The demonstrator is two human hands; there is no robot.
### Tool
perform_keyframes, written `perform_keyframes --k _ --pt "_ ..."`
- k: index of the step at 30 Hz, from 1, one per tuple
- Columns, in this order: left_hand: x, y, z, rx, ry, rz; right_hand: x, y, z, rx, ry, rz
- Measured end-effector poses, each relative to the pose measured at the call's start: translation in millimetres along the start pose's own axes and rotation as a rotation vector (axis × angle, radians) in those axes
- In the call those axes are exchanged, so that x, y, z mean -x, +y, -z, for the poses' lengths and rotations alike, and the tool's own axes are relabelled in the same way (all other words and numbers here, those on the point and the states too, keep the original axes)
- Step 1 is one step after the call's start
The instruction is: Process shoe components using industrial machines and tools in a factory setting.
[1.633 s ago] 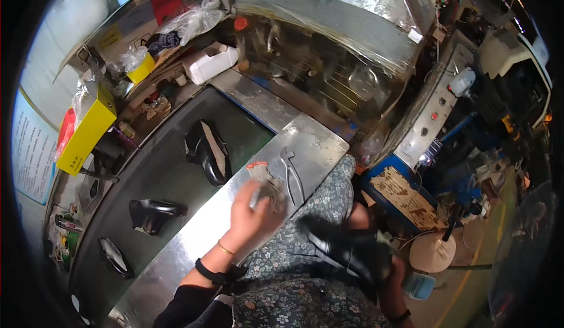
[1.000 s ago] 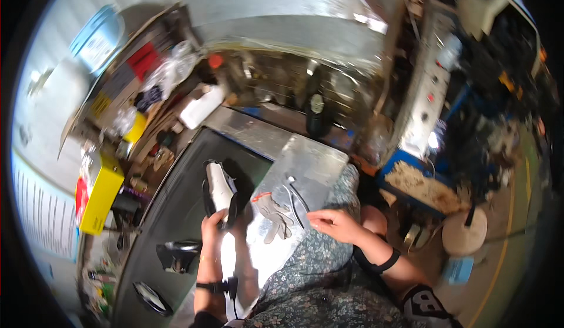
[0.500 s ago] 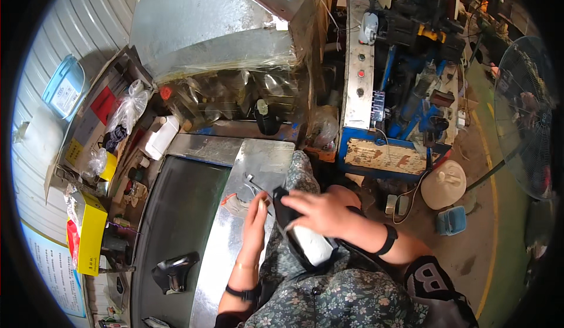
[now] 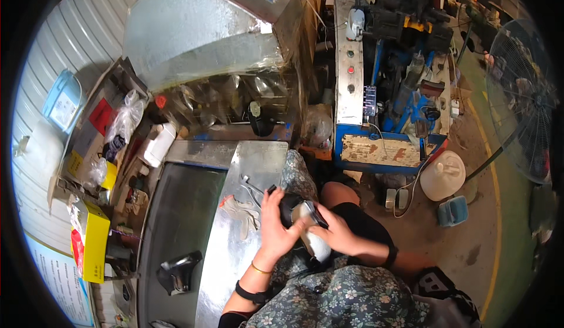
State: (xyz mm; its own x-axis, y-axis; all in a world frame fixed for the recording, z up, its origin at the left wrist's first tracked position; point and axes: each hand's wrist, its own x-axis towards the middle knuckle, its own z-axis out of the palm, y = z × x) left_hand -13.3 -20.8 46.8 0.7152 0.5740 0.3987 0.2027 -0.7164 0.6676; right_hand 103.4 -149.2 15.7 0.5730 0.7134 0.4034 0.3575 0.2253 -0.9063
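On my lap lies a black shoe upper with a white, last-like underside (image 4: 318, 244) facing up. My left hand (image 4: 277, 227) is closed around its left side, thumb reaching across toward the other hand. From the right, my right hand (image 4: 341, 234) grips the shoe, fingers curled over its dark edge. The hands cover much of its middle. Just left of my left hand, a thin metal tool (image 4: 252, 186) and a pale work glove (image 4: 239, 211) lie on the metal bench top (image 4: 226, 263).
A dark conveyor belt (image 4: 182, 210) carries another black shoe (image 4: 179, 272) at left. Beyond it stands a cluttered shelf with a yellow box (image 4: 94, 243). A metal-hooded machine (image 4: 200, 34) is ahead; a blue-framed machine (image 4: 382, 151), white jug (image 4: 443, 175) and large fan (image 4: 523, 99) are right.
My left hand has come in from beside the shoe and now grips it. My right hand has shifted right and down along it. The shoe has turned in my hands.
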Motion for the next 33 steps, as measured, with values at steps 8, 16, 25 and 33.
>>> perform_keyframes --k 8,16,25,33 --pt "-23.5 -33.2 24.5 0.841 -0.03 0.516 -15.1 43.2 25.2 -0.416 -0.324 -0.359" --pt "-11.4 -47.3 -2.3 0.656 -0.107 0.403 4.9 41.5 -9.2 -0.032 -0.397 -0.738" --pt "-40.9 -47.8 -2.1 0.717 -0.186 0.487 -30.1 15.3 -15.3 0.99 -0.249 0.1" --pt "-29.1 -48.9 -7.2 0.585 -0.243 0.434 21.5 17.0 21.7 0.119 -0.473 -0.354"
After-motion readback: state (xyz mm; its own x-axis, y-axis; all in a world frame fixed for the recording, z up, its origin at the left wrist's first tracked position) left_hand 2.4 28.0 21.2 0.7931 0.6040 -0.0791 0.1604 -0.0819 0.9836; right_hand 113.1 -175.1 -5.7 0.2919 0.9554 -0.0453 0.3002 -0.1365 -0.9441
